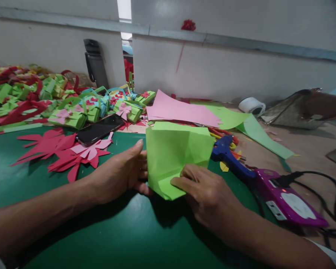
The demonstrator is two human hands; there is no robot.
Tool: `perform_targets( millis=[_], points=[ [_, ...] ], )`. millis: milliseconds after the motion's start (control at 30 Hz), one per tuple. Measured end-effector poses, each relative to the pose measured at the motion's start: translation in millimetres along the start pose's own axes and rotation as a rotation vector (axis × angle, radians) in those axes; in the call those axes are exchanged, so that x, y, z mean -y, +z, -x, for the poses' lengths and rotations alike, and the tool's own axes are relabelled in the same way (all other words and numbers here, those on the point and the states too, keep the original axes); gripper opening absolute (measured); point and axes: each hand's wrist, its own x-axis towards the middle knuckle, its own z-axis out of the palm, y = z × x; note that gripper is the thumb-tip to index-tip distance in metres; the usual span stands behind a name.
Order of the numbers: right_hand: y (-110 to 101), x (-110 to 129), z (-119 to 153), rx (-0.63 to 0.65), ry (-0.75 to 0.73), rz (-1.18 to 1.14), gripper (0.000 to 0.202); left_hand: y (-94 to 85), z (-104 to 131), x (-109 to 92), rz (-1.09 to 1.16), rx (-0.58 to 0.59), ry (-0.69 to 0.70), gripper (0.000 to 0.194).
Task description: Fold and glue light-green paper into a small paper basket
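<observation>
A folded light-green paper piece [179,145] stands upright above the green mat, with creases and a turned-up lower flap. My right hand [210,194] pinches that flap at the bottom, its index finger and thumb pressed on it. At the paper's left edge is my left hand [123,168], thumb raised and apart, fingers loosely bent against the edge; their tips are partly hidden. Just left of it lie red paper flower cut-outs [49,147] and a pink flower cut-out [92,148]. A blue glue gun [229,155] rests to the right of the green paper.
Finished small paper bags [70,117] pile up at the back left, near a black phone [99,130] and a dark bottle [96,63]. Pink sheets [182,110] lie behind the paper. A purple power strip [291,201] with black cables is at right, a white tape roll [252,106] behind.
</observation>
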Motion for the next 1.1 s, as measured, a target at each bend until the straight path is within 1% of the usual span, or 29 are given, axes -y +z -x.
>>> perform_targets(
  millis=[33,100,167,233,267,300,333,400,467,500,533,567,600,667,733,767,900,967,1033,1100],
  points=[
    [-1.9,-0.6,-1.8,0.036,0.051,-0.028,0.024,-0.2,-0.2,-2.9,-0.023,-0.048,0.022,0.05],
    [-7.7,-0.4,-6.2,0.125,0.133,-0.076,0.018,-2.7,-0.5,-8.3,-0.104,-0.187,0.107,0.044],
    [-14.0,1.3,-10.5,0.171,0.159,-0.094,0.017,-6.9,0.0,-13.3,-0.21,-0.327,0.201,0.041],
    [-19.7,2.7,-14.7,0.184,0.14,-0.069,0.021,-11.4,2.1,-18.5,-0.343,-0.402,0.277,0.046],
    [-22.3,2.9,-16.9,0.193,0.128,-0.047,0.021,-13.4,4.0,-21.4,-0.432,-0.405,0.328,0.05],
    [-25.1,2.5,-19.4,0.212,0.123,-0.021,0.021,-15.1,6.2,-24.5,-0.544,-0.378,0.386,0.052],
    [-28.0,1.7,-22.4,0.247,0.126,-0.001,0.021,-16.5,8.7,-27.7,-0.679,-0.321,0.441,0.053],
    [-34.6,-1.5,-29.7,0.347,0.141,0.009,0.021,-18.4,13.8,-33.3,-0.984,-0.147,0.501,0.054],
    [-41.2,-5.7,-38.3,0.445,0.129,-0.017,0.023,-19.1,17.4,-35.8,-1.231,0.044,0.479,0.054],
    [-43.8,-7.7,-42.6,0.471,0.103,-0.034,0.025,-19.2,18.2,-35.3,-1.311,0.121,0.459,0.052],
    [-45.8,-9.5,-46.7,0.49,0.086,-0.046,0.027,-19.2,18.2,-33.8,-1.364,0.175,0.445,0.05],
    [-46.9,-10.9,-50.4,0.501,0.075,-0.054,0.029,-19.2,17.4,-31.3,-1.402,0.202,0.442,0.046],
    [-47.1,-11.7,-53.5,0.512,0.069,-0.061,0.03,-19.1,15.9,-28.3,-1.434,0.206,0.447,0.041],
    [-45.7,-11.3,-57.6,0.536,0.078,-0.067,0.029,-18.9,11.9,-22.3,-1.488,0.175,0.461,0.024],
    [-43.2,-8.7,-59.2,0.564,0.082,-0.062,0.025,-18.5,7.9,-18.0,-1.521,0.139,0.466,0.007],
    [-42.1,-6.7,-59.4,0.572,0.078,-0.053,0.023,-18.1,6.4,-16.7,-1.531,0.132,0.468,0.002],
    [-41.2,4.0,-59.0,0.603,0.058,0.022,0.006,-15.3,4.7,-14.3,-1.574,0.161,0.541,0.004],
    [-42.2,8.9,-59.8,0.642,0.06,0.052,0.006,-12.2,5.7,-13.8,-1.602,0.152,0.566,0.006],
    [-42.8,11.7,-61.1,0.678,0.053,0.055,0.007,-7.9,7.2,-14.0,-1.635,0.135,0.556,0.009],
    [-42.3,11.8,-62.3,0.69,0.043,0.045,0.009,-3.5,8.3,-15.1,-1.674,0.151,0.532,0.011]
  ],
)
